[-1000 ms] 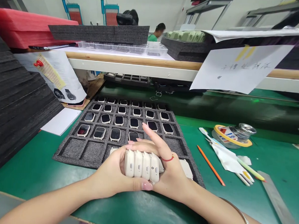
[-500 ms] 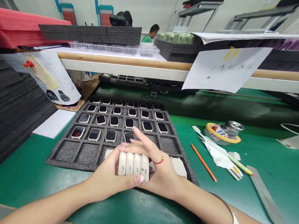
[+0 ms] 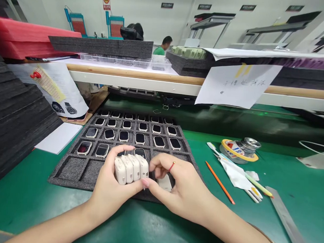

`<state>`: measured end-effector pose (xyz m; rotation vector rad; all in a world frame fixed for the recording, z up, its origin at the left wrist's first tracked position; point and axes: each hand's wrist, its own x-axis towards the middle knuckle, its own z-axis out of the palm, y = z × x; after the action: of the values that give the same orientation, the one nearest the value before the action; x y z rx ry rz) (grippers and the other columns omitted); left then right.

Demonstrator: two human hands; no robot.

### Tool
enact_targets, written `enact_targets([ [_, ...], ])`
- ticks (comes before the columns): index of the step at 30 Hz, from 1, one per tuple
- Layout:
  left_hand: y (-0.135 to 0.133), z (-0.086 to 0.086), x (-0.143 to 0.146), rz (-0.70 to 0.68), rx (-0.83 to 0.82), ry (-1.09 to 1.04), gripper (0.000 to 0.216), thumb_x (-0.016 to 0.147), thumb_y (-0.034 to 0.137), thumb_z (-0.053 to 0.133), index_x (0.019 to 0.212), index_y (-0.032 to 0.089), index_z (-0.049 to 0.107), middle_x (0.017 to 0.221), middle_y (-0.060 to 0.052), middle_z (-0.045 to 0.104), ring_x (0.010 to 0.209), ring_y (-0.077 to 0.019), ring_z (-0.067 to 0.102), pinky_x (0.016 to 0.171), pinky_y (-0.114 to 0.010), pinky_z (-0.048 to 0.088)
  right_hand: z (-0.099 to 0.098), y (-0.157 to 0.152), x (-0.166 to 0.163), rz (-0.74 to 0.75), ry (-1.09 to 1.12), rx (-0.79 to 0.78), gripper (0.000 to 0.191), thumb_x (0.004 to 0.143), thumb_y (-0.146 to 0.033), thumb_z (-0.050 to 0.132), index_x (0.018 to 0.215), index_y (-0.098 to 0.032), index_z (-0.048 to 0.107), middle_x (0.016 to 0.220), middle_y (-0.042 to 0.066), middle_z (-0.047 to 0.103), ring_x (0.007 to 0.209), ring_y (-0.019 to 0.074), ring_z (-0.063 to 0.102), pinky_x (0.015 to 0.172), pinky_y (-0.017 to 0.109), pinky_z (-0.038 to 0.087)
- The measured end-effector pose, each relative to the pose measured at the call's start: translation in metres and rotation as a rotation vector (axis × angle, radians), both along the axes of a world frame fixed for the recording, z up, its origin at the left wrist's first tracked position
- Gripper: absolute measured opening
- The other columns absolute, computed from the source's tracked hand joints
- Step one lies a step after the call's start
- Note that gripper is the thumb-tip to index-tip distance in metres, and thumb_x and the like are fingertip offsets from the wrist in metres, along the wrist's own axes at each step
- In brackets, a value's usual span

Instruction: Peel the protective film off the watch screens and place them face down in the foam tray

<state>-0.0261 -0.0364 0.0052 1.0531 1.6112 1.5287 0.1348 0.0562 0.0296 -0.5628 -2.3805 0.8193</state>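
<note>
My left hand (image 3: 110, 181) is closed around a row of several off-white watch cases (image 3: 130, 169) standing on edge side by side. It holds them above the front of a dark foam tray (image 3: 70, 168). My right hand (image 3: 178, 184) is at the right end of this row, its fingers curled and its thumb apart from them. The right thumb tip meets the lower edge of the end case, close to my left thumb. Under the right hand lies a pale watch piece (image 3: 164, 183), partly hidden. Watches with dark screens (image 3: 123, 136) sit in the tray's compartments.
Right of the tray lie an orange stick (image 3: 220, 182), a toothbrush (image 3: 213, 149) with white tissue (image 3: 233, 166), a glass jar in yellow tape (image 3: 239, 150) and a metal strip (image 3: 287, 219). A shelf edge (image 3: 137, 79) crosses above; stacked foam (image 3: 18, 120) stands left.
The right hand has drawn back from over the cases to their right end, its fingers now curled. The left hand has turned the row slightly and shifted left. The head view has tilted up.
</note>
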Motion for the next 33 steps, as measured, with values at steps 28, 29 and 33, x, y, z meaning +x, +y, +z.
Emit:
enact_targets([
  [28, 0.001, 0.002, 0.000, -0.059, -0.131, -0.099, 0.068, 0.054, 0.031, 0.091, 0.109, 0.024, 0.051, 0.105, -0.006, 0.068, 0.092, -0.0280, 0.067, 0.085, -0.040, 0.053, -0.001, 0.013, -0.002, -0.033, 0.081, -0.024, 0.020, 0.089, -0.019, 0.038, 0.069, -0.021, 0.040, 0.055, -0.006, 0.043, 0.047, 0.0078, 0.040, 0.048, 0.019, 0.033],
  [29, 0.001, 0.000, -0.001, -0.072, -0.140, -0.133, 0.069, 0.054, 0.032, 0.091, 0.110, 0.024, 0.051, 0.107, -0.007, 0.068, 0.093, -0.0298, 0.067, 0.086, -0.043, 0.053, 0.001, 0.017, -0.001, -0.050, 0.093, -0.063, 0.022, 0.091, -0.021, 0.038, 0.069, -0.021, 0.041, 0.055, -0.005, 0.044, 0.048, 0.0082, 0.042, 0.048, 0.020, 0.034],
  [33, -0.001, -0.008, -0.002, -0.124, -0.137, -0.223, 0.070, 0.057, 0.034, 0.092, 0.113, 0.025, 0.050, 0.108, -0.009, 0.068, 0.093, -0.0314, 0.068, 0.084, -0.045, 0.054, 0.003, 0.036, 0.005, -0.109, 0.108, -0.280, 0.027, 0.094, -0.033, 0.041, 0.071, -0.021, 0.046, 0.056, -0.004, 0.050, 0.050, 0.0097, 0.053, 0.051, 0.021, 0.043],
])
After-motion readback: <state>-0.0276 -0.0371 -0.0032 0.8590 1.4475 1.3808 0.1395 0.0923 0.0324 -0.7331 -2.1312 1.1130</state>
